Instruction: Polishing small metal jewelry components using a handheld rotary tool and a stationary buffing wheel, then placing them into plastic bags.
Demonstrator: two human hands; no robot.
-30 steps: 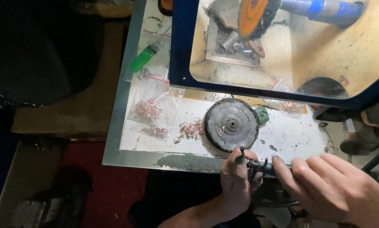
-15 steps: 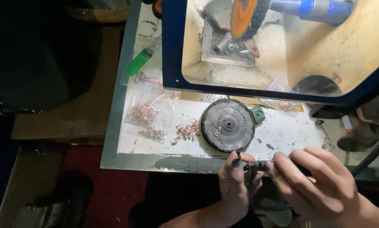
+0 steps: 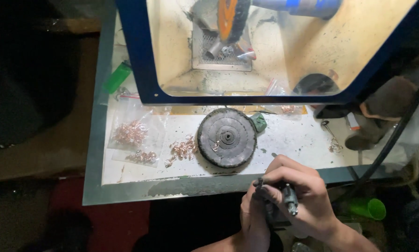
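Both my hands meet just below the front edge of the white worktop point(image 3: 293, 140). My right hand point(image 3: 305, 193) is curled round a dark metal hand tool point(image 3: 289, 199) with a chuck-like end. Touching it, my left hand point(image 3: 253, 217) pinches the tool's tip; whatever small piece sits there is hidden by the fingers. Just beyond the hands a black round buffing disc point(image 3: 227, 137) lies flat on the worktop. Loose copper-coloured rings point(image 3: 183, 149) lie to its left.
A blue-framed polishing cabinet point(image 3: 141, 70) with an orange wheel point(image 3: 228, 18) stands behind the worktop. Clear bags of copper pieces point(image 3: 130, 133) and a green lighter point(image 3: 117, 77) lie at the left. A green block point(image 3: 258, 122), black cable point(image 3: 396, 135) and green cup point(image 3: 375, 208) are right.
My right hand has closed in over the left and curled tighter round the tool. Both hands have shifted slightly left along the worktop's front edge.
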